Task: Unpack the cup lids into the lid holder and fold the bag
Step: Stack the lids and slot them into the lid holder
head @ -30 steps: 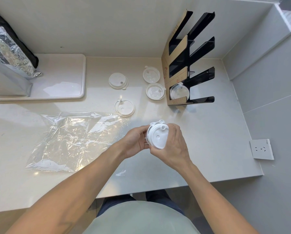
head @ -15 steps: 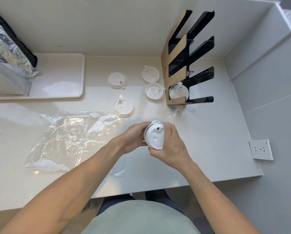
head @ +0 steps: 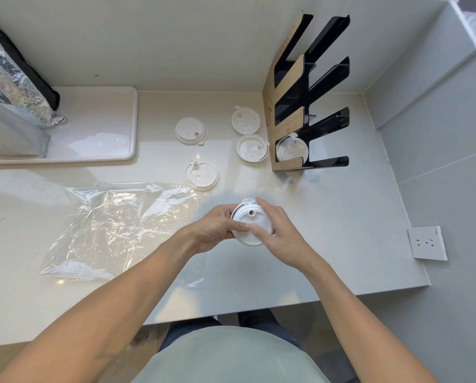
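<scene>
Both hands hold a small stack of white cup lids (head: pixel 252 226) above the counter's middle. My left hand (head: pixel 217 230) grips the stack from the left, thumb across its face. My right hand (head: pixel 279 233) wraps it from the right with fingers spread over the top. Several loose lids lie flat on the counter: one (head: pixel 191 131), one (head: pixel 245 120), one (head: pixel 252 148) and one (head: pixel 202 176). The black lid holder (head: pixel 311 106) with cardboard sides stands at the back right, with lids (head: pixel 291 149) in its lowest slot. The clear plastic bag (head: pixel 115 230) lies flat and crumpled at the left.
A white tray (head: pixel 98 128) sits at the back left with a foil-lined bag (head: pixel 12 87) leaning over it. A wall socket (head: pixel 427 243) is on the right wall. The counter's front edge runs just below my forearms.
The lid stack has turned from standing on edge to nearly flat and dropped slightly. My right fingers have shifted over its top face.
</scene>
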